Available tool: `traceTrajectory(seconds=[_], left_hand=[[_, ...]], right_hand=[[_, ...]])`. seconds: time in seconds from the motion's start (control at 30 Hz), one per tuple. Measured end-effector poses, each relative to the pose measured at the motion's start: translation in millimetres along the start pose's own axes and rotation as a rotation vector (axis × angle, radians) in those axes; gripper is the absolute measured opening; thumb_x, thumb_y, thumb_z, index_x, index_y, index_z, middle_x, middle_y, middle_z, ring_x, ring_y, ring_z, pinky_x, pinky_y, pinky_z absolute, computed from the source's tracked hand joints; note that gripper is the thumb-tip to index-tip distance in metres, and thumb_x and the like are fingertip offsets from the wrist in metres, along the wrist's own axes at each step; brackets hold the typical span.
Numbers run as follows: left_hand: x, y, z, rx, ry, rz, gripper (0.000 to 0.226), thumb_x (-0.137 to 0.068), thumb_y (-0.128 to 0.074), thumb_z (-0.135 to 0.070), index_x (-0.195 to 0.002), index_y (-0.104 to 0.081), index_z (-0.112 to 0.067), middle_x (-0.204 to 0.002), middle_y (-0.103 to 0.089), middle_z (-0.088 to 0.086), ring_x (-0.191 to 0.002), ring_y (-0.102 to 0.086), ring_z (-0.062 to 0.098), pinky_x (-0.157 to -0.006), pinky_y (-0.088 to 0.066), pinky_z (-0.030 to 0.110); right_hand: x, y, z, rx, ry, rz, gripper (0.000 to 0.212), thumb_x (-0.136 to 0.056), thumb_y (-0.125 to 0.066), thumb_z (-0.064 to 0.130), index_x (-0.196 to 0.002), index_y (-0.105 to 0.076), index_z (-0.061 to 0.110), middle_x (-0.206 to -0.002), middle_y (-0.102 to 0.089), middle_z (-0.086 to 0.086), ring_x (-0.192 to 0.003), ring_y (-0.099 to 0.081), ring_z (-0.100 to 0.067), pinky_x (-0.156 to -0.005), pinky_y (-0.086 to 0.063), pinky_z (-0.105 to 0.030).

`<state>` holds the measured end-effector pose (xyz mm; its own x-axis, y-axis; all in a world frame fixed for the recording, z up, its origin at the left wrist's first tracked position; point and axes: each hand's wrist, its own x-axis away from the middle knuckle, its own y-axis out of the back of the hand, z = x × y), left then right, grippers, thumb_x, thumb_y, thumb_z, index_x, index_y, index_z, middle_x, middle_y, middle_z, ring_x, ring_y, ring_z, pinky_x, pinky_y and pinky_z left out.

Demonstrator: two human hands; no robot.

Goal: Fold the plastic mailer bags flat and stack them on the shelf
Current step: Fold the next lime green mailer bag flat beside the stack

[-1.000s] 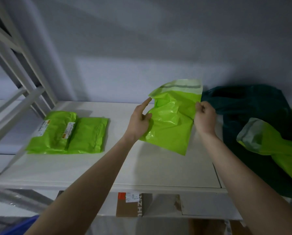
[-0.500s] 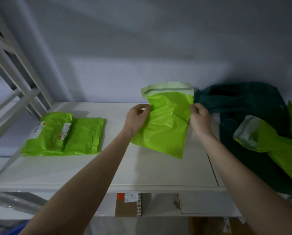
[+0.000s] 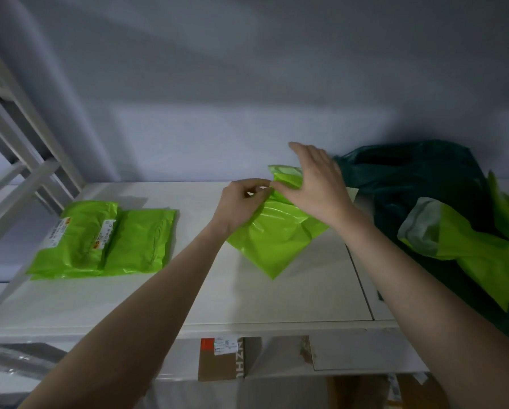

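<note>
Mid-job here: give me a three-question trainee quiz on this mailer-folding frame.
1. True or false: the left hand pinches the green mailer.
2. Where do the folded mailers lie? A) left on the shelf B) inside the dark bag
3. What shape do the right hand fingers take?

Key: 1 true. 2 A. 3 Straight, spread over the mailer's top.
</note>
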<state>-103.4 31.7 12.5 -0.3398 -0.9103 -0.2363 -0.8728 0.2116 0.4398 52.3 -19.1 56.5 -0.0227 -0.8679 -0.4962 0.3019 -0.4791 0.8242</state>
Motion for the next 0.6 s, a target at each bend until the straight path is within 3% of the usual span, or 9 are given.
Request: traceTrajectory(seconds=[0.2, 0.4, 0.5, 0.6], left_hand=[[6, 1, -4, -0.001, 0.025, -0.029, 0.017, -0.091, -0.059, -0.033, -0.098, -0.072, -0.025, -0.075, -0.064, -0.014, -0.061, -0.052, -0.009, -0.062, -0.036, 0.004], [11, 4, 6, -0.059, 0.078, -0.039, 0.024, -0.090, -0.058, -0.038, -0.076, -0.066, -0.021, -0.064, -0.059, -0.014, -0.058, -0.051, -0.002, -0.061, -0.038, 0.012], [10, 3, 8, -0.042, 0.076, -0.060, 0.023, -0.089, -0.061, -0.033, -0.077, -0.064, -0.014, -0.064, -0.057, -0.010, -0.061, -0.050, 0.009, -0.065, -0.040, 0.025], [7, 4, 9, -0.059, 0.080, -0.071, 0.022, -0.090, -0.060, -0.033, -0.078, -0.061, -0.015, -0.063, -0.055, -0.012, -0.059, -0.048, 0.007, -0.064, -0.038, 0.027]], right_hand=[[-6, -2, -3, -0.074, -0.134, 0.015, 0.019, -0.086, -0.062, 0.031, -0.090, -0.065, 0.013, -0.091, -0.069, -0.010, -0.092, -0.061, -0.033, -0.072, -0.044, -0.035], [-7, -6, -16, -0.139, -0.218, -0.045, 0.026, -0.085, -0.064, 0.036, -0.079, -0.067, 0.011, -0.077, -0.068, -0.009, -0.077, -0.061, -0.029, -0.060, -0.034, -0.029], [-7, -7, -20, -0.200, -0.284, -0.045, 0.028, -0.082, -0.068, 0.039, -0.070, -0.063, 0.015, -0.072, -0.066, -0.007, -0.075, -0.061, -0.026, -0.062, -0.040, -0.031], [-8, -2, -24, -0.217, -0.342, -0.033, 0.038, -0.080, -0.068, 0.043, -0.062, -0.055, 0.012, -0.061, -0.054, -0.008, -0.068, -0.057, -0.027, -0.059, -0.036, -0.032]])
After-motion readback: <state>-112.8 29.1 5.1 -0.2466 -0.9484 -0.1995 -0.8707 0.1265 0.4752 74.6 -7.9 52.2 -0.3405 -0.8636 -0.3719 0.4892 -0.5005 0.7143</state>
